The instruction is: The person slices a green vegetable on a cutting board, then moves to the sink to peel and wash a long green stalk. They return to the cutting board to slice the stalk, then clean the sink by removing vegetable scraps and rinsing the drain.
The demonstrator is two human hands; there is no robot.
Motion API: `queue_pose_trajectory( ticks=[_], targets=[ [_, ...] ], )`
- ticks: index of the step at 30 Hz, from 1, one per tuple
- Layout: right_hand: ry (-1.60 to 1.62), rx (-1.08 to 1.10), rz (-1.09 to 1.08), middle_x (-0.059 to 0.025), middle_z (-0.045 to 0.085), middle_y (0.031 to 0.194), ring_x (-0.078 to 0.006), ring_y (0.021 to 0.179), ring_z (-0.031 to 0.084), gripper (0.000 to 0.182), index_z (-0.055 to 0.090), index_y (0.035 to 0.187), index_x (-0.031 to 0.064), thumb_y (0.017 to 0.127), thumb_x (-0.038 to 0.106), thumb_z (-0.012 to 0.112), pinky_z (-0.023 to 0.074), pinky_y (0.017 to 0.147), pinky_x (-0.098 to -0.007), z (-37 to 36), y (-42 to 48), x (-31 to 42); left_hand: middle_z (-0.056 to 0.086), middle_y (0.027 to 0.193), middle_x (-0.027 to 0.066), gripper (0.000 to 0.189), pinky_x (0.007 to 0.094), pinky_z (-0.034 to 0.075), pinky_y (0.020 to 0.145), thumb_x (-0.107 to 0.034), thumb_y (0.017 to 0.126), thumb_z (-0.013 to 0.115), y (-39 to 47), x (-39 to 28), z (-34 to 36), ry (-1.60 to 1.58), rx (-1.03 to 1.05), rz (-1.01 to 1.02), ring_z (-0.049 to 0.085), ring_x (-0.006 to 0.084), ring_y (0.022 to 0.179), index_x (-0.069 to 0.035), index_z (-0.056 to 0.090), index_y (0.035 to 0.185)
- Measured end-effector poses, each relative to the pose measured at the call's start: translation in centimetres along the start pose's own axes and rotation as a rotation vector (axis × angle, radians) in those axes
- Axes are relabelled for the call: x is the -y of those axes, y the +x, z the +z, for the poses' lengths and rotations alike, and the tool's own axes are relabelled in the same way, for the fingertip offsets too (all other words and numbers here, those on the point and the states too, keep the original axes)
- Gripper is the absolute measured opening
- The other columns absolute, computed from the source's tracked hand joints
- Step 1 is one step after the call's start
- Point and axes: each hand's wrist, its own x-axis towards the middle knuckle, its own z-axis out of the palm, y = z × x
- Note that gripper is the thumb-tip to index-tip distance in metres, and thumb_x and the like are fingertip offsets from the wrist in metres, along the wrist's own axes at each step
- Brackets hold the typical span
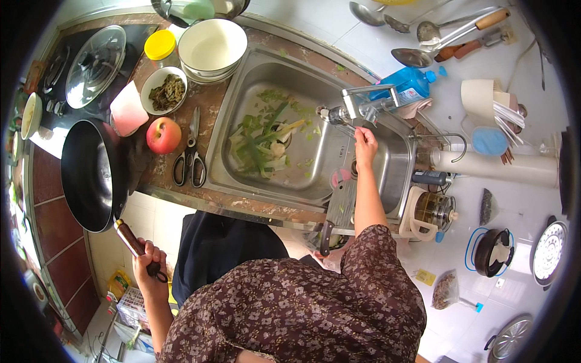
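Observation:
My left hand [149, 263] grips the wooden handle of a black wok [93, 177]. The wok is held tilted in front of the counter's left part, its dark inside showing. Over the double sink, my right hand [365, 145] has its fingertips pinched together just below the chrome faucet [356, 106]. Whether those fingers grip a thin metal part there cannot be made out. In the larger steel basin [308, 168] lie green leafy scraps [258, 140] around the drain. A cleaver [338, 211] rests across the sink's front edge beside my right forearm.
Scissors [190, 156], a red apple [163, 135], a bowl of dark greens [164, 90] and stacked white bowls [212, 47] stand left of the sink. A glass lid [96, 67] lies on the stove. At right are a glass teapot [431, 211] and a blue bottle [401, 86].

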Motion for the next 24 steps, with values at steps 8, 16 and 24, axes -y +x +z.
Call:
queue_pose_trajectory(
  ticks=[8,16,24],
  targets=[
    [0.349,-0.191,0.171,0.0061,0.053,0.076,-0.0053,0.069,0.046,0.019,0.063,0.092,0.008,0.089,0.026,0.066,0.0365,0.063,-0.0227,0.0,2.2,-0.8,0.043,0.082,0.0012,0.034,0.024,0.039,0.068,-0.005,0.078,0.054,-0.1,0.3,0.4,0.028,-0.012,0.009,0.041,0.0102,0.07,-0.003,0.044,0.11],
    [0.793,-0.304,0.319,0.0012,0.057,0.087,-0.013,0.082,0.051,0.02,0.055,0.098,0.0101,0.094,0.03,0.058,0.044,0.072,-0.0339,1.1,3.3,-2.7,0.043,0.083,0.0009,0.033,0.0236,0.039,0.069,-0.006,0.079,0.054,-0.1,0.5,0.6,0.034,-0.012,0.007,0.041,0.0101,0.071,-0.004,0.045,0.111],
    [0.837,-0.421,0.426,0.0007,0.054,0.076,-0.0144,0.069,0.051,0.02,0.05,0.092,0.0101,0.097,0.029,0.052,0.0485,0.066,-0.0352,1.0,4.3,-4.2,0.043,0.083,0.0007,0.033,0.0234,0.04,0.07,-0.006,0.079,0.054,-0.1,0.5,0.8,0.034,-0.008,0.006,0.041,0.0103,0.072,-0.004,0.046,0.111]
  ],
)
